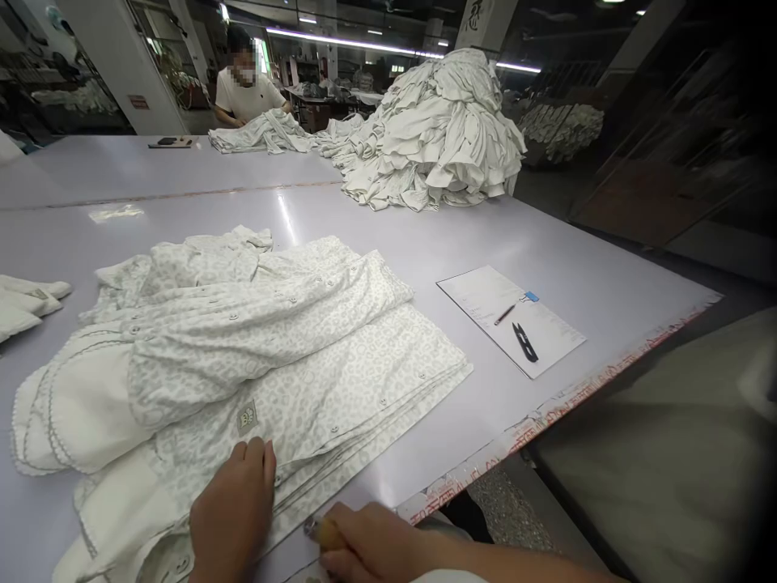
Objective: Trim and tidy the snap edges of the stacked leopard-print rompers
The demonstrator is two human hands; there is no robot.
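Observation:
White garments with a pale grey leopard print [364,356] lie layered on the table, with snap buttons along their edges and a small patch [248,418] on the top one. My left hand [234,506] is closed over the near edge of the top garment, just below the patch; its fingertips are partly hidden. At the table's front edge, my right hand [370,541] is wrapped round a small blurred object with a yellowish body and a shiny end [312,528]. Its kind is unclear. That object is close to the garments' lower edge.
On the right, a clipboard [479,308] holds paper, a blue binder clip [531,296], a pencil [505,314] and black thread snips [524,343]. A tall heap of white garments [437,129] stands behind. Another person [248,89] handles fabric across the table [619,267].

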